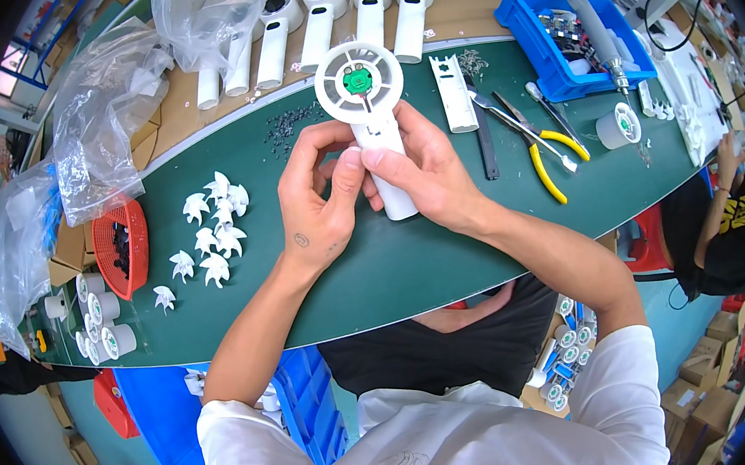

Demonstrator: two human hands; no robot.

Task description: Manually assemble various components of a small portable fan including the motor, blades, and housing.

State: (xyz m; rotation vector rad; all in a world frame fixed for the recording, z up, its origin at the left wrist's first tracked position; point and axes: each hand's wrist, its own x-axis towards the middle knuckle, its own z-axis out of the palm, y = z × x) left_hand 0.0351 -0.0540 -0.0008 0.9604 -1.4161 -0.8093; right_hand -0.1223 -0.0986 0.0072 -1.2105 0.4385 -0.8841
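Both hands hold a white hand-held fan body (370, 112) above the green table (446, 252). Its round head is open and shows a green motor part in the middle. My left hand (320, 197) grips the handle from the left, thumb pressed on its front. From the right, my right hand (421, 174) wraps the same handle, its thumb meeting the left one. Several white fan blades (215, 230) lie on the table to the left of my left hand.
Several more white fan bodies (342, 11) lie in a row at the back. Yellow-handled pliers (549, 157), tweezers and a white cover strip (453, 95) lie to the right. A blue bin (564, 35), a red basket (121, 248), clear plastic bags (102, 124) and white cylinders (103, 321) stand around. Another person sits at right.
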